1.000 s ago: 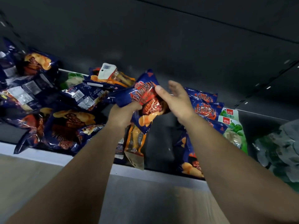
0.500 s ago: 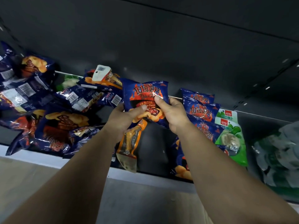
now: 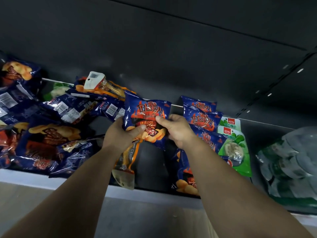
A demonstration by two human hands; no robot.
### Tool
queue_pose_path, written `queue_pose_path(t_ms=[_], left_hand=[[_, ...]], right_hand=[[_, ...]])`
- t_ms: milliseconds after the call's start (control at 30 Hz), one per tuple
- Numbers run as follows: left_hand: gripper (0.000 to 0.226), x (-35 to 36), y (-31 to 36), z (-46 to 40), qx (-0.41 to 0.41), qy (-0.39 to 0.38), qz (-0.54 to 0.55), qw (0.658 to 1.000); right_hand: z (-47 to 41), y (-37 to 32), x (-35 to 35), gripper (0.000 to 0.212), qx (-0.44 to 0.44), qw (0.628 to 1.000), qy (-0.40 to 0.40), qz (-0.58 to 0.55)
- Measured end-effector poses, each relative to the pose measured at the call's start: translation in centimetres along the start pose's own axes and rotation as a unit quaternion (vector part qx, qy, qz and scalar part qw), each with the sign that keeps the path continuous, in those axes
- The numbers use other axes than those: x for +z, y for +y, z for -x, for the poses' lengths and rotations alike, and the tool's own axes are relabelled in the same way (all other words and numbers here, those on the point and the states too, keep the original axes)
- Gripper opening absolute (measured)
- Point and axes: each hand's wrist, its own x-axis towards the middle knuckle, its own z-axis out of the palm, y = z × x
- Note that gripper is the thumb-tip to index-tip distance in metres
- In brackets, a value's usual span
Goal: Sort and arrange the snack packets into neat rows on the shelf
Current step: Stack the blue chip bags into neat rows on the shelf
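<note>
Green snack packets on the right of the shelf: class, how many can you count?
2. One green packet stands at the back with only its top showing; the other green packet stands in front of it, beside the blue row. More may hide behind them.

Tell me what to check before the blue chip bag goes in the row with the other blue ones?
1. Both hands grip the blue chip bag: left hand, right hand: ok.
2. Bag front faces out, upright: ok.
3. Blue row on the right is started: ok.
4. Bare shelf floor under the bag: ok.
5. Orange packet hanging over the shelf edge: not ok.
6. Left pile sorted: not ok.
</note>
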Motion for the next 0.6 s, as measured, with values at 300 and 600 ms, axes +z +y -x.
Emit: queue_pose_path(t_ms=[300,600], left_hand=[[0.062,1.9,-1.8,0.9,-0.032,-0.04,-0.195,0.979],[0.062,2.8,-4.0,3.1,0.059,-0.168,-0.459,0.87]], right_hand=[[-5.3,-2.6,0.5,0.028,-0.038,0.977,0.212,0.007],[-9.3,-1.8,1.5,0.033,0.018,0.961,0.273,0.05]])
